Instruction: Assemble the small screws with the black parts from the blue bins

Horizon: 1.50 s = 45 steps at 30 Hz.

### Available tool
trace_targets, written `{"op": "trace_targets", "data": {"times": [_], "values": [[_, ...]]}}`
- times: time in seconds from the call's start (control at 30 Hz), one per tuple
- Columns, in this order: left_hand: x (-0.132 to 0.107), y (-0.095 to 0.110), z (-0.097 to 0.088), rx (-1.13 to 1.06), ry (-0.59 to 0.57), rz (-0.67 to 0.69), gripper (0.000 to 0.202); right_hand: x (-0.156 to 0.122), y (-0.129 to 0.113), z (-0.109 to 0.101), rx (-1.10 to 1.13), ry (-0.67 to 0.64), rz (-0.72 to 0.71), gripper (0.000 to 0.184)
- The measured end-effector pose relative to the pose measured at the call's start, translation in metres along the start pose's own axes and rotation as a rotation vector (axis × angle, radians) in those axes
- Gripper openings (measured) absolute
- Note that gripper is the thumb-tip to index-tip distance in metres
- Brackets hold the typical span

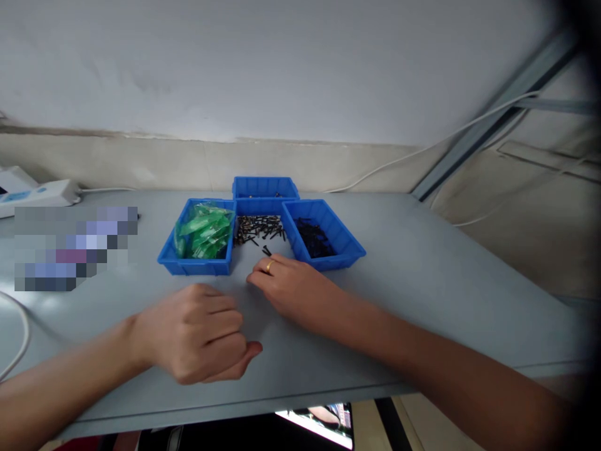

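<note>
My left hand (201, 335) is curled into a fist above the front of the table, thumb pointing right. Whatever it may hold is hidden inside. My right hand (291, 288), with a gold ring, reaches in with bent fingers drawn together. Just beyond its knuckles lie a couple of dark screws (267, 250); its fingertips are partly hidden, so what they pinch does not show. Behind them spreads a pile of loose screws (263, 227) between the bins. More black screws (313, 239) fill part of the right blue bin (345, 241). Green plastic bags (206, 228) sit in the left blue bin (195, 268).
A third blue bin (265, 186) stands at the back with a few small pieces in it. On the left are a white power strip (42, 194), a blurred-out object (79, 250) and a white cable (23, 326). A metal frame post (488, 116) rises at the right.
</note>
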State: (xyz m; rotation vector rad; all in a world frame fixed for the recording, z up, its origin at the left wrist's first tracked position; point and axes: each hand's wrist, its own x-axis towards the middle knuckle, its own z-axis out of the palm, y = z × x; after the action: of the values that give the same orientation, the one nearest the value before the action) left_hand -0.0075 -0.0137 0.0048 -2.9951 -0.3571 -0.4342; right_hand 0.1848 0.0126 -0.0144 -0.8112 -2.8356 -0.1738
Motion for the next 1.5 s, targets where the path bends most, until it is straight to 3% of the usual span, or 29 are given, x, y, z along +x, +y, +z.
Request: {"op": "trace_targets", "data": {"times": [0.2,0.4,0.5,0.63,0.7,0.9,1.03,1.27,1.5], "values": [[0.001,0.005,-0.004,-0.049,0.252,0.115,0.033,0.001,0.0,-0.001,0.05,-0.024,0.035,0.011],[0.005,0.007,-0.003,-0.205,0.133,0.228,0.028,0.002,0.002,0.0,0.047,-0.044,0.02,0.01],[0.009,0.006,0.001,-0.123,0.067,0.118,0.026,0.002,0.001,-0.002,0.072,-0.043,0.022,0.009],[0.01,-0.001,0.011,0.094,-0.078,-0.161,0.026,0.001,0.002,-0.002,0.098,-0.016,0.038,0.008],[0.008,-0.004,0.017,0.092,-0.078,-0.254,0.026,0.001,0.002,0.0,0.144,-0.001,0.075,0.01],[0.006,-0.007,0.022,0.014,-0.269,-0.649,0.027,0.001,0.002,0.003,0.208,0.008,0.093,0.016],[0.008,-0.006,0.02,0.005,-0.276,-0.678,0.03,0.001,0.001,0.002,0.242,-0.005,0.092,0.018],[0.006,-0.009,0.022,0.004,-0.241,-0.647,0.029,0.002,-0.001,-0.002,0.405,-0.015,0.128,0.027],[0.004,-0.012,0.022,-0.015,-0.2,-0.584,0.026,0.003,-0.002,-0.004,0.419,-0.016,0.162,0.027]]}}
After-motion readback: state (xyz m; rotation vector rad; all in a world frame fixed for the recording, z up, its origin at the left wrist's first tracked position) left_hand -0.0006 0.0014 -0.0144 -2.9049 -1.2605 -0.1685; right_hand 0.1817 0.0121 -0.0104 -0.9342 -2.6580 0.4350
